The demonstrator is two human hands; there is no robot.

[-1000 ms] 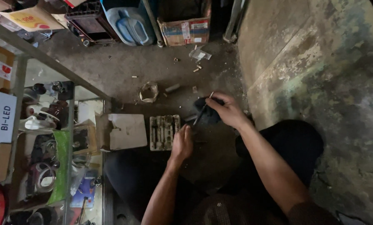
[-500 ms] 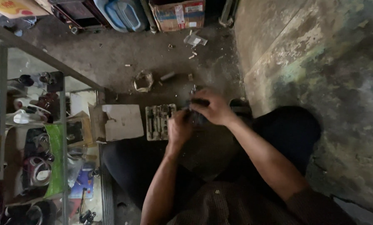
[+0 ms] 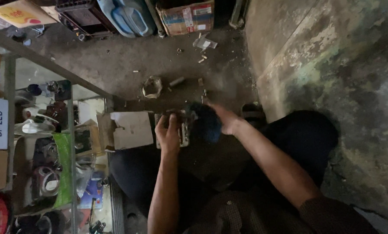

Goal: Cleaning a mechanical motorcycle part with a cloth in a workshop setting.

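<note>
Partly blurred: right hand (image 3: 226,121) grips dark cloth (image 3: 206,123), hiding tool tray (image 3: 183,130).

One head-worn camera looks steeply down, close above the concrete floor (image 3: 116,69).

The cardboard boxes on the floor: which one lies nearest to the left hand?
The open, pale cardboard box lying just beside the left hand. The other box, with printed sides, stands far off by the blue plastic can.

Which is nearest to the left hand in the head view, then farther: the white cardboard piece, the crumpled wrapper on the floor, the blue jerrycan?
1. White cardboard piece, just left of the left hand.
2. Crumpled wrapper, on the floor above.
3. Blue jerrycan, at the top edge.
</note>
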